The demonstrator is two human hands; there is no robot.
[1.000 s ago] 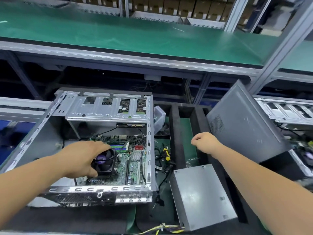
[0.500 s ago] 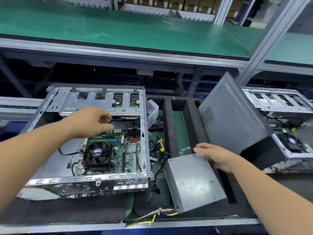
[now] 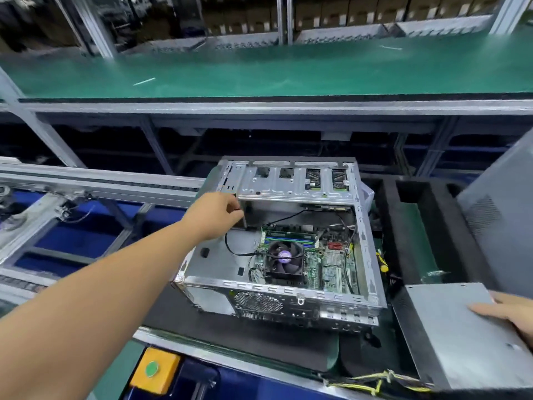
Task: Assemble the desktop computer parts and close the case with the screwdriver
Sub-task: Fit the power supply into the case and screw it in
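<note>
The open computer case (image 3: 291, 288) lies on its side on black foam, with the motherboard and its CPU fan (image 3: 284, 256) showing inside. My left hand (image 3: 216, 215) reaches into the case's far left corner under the drive cage (image 3: 294, 186). Its curled fingers pinch a black cable (image 3: 230, 249) that runs to the fan. My right hand (image 3: 507, 313) holds the grey power supply (image 3: 455, 339) by its right edge, just right of the case. A yellow-and-black screwdriver (image 3: 382, 262) lies in the gap beside the case. The grey side panel (image 3: 496, 220) leans at the far right.
Black foam dividers (image 3: 388, 226) stand to the right of the case. The power supply's yellow and black wires (image 3: 375, 381) trail off its near end. A yellow box with a green button (image 3: 153, 370) sits at the bench front. Conveyor rails (image 3: 86, 183) run left, under a green shelf (image 3: 259, 70).
My left hand left the CPU fan and went up and back to the cable by the drive cage. My right hand came down onto the power supply. My view swung left.
</note>
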